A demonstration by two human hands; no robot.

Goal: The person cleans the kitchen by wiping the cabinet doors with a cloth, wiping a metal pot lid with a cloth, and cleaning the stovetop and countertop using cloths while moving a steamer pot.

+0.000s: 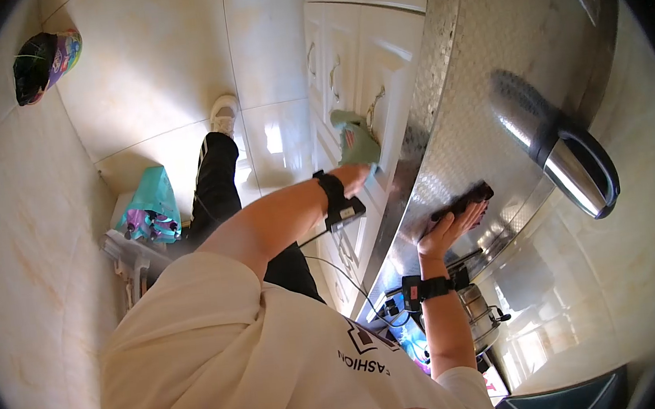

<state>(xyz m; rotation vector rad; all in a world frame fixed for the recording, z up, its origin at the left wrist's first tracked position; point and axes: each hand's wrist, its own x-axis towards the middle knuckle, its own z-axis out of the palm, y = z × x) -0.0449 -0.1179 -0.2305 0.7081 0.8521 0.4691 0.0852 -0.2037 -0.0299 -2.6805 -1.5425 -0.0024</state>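
My left hand (pixel 352 177) is closed around the end of a soft-looking green item (pixel 359 144) with reddish print, in front of the white cabinet doors (pixel 365 67). What kind of item it is, I cannot make out, and most of the fingers are hidden. On the steel countertop (pixel 464 144), my right hand (pixel 450 229) presses a dark cloth (pixel 484 190) flat, its fingers stretched along it. The cloth shows past the fingertips and beside the hand. Both wrists wear black straps with small boxes.
A steel kettle (pixel 577 172) with a black handle stands on the counter, mirrored in the metal. A steel pot (pixel 477 320) is near my right forearm. On the floor side are a teal bag (pixel 155 201) and a colourful packet (pixel 61 57) by the wall.
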